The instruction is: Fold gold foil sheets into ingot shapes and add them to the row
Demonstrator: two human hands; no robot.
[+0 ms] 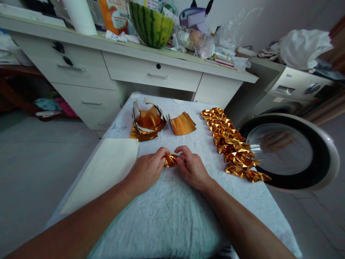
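A small folded piece of gold foil paper (170, 160) lies between my two hands over the cloth-covered table (161, 208). My left hand (148, 168) pinches its left end, and my right hand (192, 166) grips its right end with thumb and fingers. Beyond the hands, a curled stack of gold sheets (149, 118) sits at the back left, and a smaller stack of curved gold sheets (183, 124) is beside it. Rows of folded gold foil pieces (229, 138) run along the table's right side.
Pale paper (105, 169) lies on the table's left part. An open washing machine door (288, 151) stands close to the right edge. Behind the table is a white drawer desk (129, 54) bearing a cut watermelon (152, 25), plastic bags and a paper roll (81, 16).
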